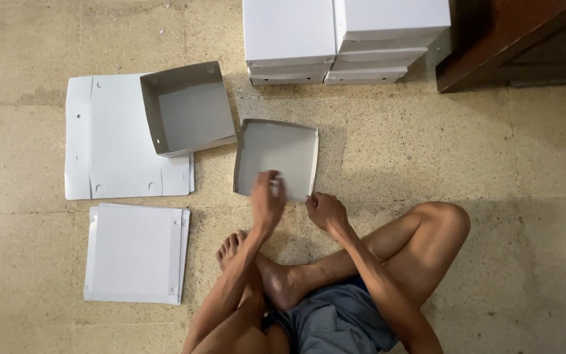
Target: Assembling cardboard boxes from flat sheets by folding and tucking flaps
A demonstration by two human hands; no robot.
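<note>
A shallow white cardboard lid lies open side up on the tiled floor in front of my crossed legs. My left hand rests on its near edge, fingers curled over the flap there. At the lid's near right corner my right hand pinches the card. A deeper folded box stands to the upper left, apart from both hands, partly on a flat unfolded card sheet.
A pile of flat card blanks lies at the lower left. Several finished white boxes are stacked at the top centre. Dark wooden furniture fills the top right corner.
</note>
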